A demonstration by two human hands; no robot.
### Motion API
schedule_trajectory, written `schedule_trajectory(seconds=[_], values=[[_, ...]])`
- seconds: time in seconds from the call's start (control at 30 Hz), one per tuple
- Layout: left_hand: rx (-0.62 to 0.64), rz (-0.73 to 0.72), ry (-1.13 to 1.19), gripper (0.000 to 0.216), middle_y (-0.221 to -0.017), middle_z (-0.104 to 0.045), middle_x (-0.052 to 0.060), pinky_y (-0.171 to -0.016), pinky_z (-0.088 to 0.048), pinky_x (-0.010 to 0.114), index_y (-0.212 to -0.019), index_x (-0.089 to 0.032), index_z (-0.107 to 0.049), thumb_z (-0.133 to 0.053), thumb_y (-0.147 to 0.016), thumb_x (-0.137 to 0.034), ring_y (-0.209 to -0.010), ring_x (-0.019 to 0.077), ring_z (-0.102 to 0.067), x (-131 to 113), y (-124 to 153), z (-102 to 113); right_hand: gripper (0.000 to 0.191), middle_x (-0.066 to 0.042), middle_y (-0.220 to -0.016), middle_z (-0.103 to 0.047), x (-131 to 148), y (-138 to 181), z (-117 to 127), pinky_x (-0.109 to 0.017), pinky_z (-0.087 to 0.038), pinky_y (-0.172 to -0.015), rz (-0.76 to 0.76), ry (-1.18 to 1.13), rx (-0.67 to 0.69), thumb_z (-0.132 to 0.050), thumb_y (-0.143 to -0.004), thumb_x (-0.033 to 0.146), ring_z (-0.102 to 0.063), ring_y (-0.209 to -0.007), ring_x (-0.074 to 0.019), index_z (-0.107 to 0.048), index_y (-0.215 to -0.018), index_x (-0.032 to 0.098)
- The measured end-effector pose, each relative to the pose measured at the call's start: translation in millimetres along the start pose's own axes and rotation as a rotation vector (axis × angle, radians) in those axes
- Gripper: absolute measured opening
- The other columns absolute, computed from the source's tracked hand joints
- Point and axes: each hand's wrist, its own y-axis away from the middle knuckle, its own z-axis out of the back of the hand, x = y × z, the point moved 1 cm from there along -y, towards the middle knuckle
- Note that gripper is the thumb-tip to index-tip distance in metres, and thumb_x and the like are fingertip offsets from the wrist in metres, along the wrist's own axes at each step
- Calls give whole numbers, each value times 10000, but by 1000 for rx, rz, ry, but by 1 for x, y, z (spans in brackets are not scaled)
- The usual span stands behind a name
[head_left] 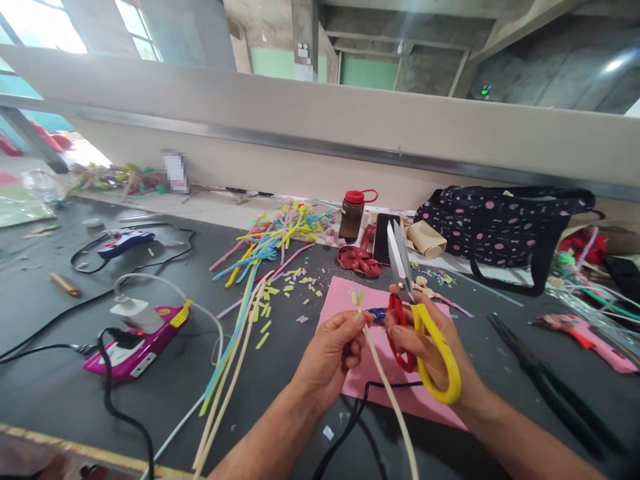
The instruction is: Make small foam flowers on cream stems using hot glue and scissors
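Between the thumb and fingers of my left hand [334, 343] is a long cream pipe cleaner [387, 383], with a small yellow and purple tip [357, 297] above the fingers. Its lower end hangs down toward the bottom edge. My right hand [425, 333] grips a pair of scissors [400, 257] with one red and one yellow handle. The scissor blades point up and away, apart from the pipe cleaner, and look closed or nearly so. Beneath both hands lies a pink sheet [337, 293], with a dark blue object [376, 313] on it, partly hidden by my right fingers.
Left are a bundle of coloured pipe cleaners [255, 247], cut yellow bits [265, 310], a magenta power strip [157, 343] with cables and a blue tool [126, 244]. A red-capped bottle [352, 217], phone [384, 237] and dark patterned bag [495, 227] stand behind. Right lie dark pliers [545, 380] and a pink glue gun [590, 337].
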Motion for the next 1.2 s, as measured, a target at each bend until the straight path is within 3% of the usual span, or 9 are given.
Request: schedule_trajectory(seconds=[0.13,0.33,0.5,0.67,0.83,1.2], values=[[-53,-81,57,161,-836,-665,26,-575,-418,157,-787,-150,-704,-720,-690,-278,-697,76,-566,5,0,-2,343,29,-785,-566,-8,2,-19,-157,-386,-458,-17,-112,48,-680,-715,190,-492,-544,-57,-490,-996,237],[-41,-134,115,162,-809,-684,42,-693,-465,259,-772,-140,-716,-744,-651,-244,-723,134,-591,7,-1,-5,289,67,-629,-486,-18,-2,-23,-173,-346,-386,-37,-108,45,-650,-763,253,-410,-434,-60,-462,-981,233],[-105,-130,65,176,-743,-659,19,-551,-409,165,-769,-134,-705,-757,-632,-232,-602,69,-543,9,-3,-2,348,57,-672,-511,-20,-3,-22,-190,-374,-392,-56,-97,50,-685,-732,279,-439,-435,-66,-466,-999,237],[-29,-40,59,176,-512,-487,-54,-338,-187,111,-799,-120,-671,-711,-683,-247,-378,0,-299,6,-2,-2,377,70,-627,-502,-19,-3,-22,-208,-393,-376,-43,-71,73,-638,-765,270,-424,-378,-67,-441,-1086,244],[119,-35,129,166,-506,-485,-32,-336,-249,114,-817,-102,-643,-627,-738,-246,-397,24,-348,0,1,-6,296,69,-565,-500,-19,-4,-19,-204,-385,-370,-25,-54,93,-619,-759,253,-450,-379,-83,-451,-999,206],[53,-24,177,149,-582,-518,-12,-329,-292,115,-743,-106,-614,-629,-716,-251,-433,35,-420,0,1,-6,323,42,-671,-532,-18,-1,-22,-181,-359,-343,-69,-58,77,-654,-752,302,-474,-422,-82,-444,-985,223]])
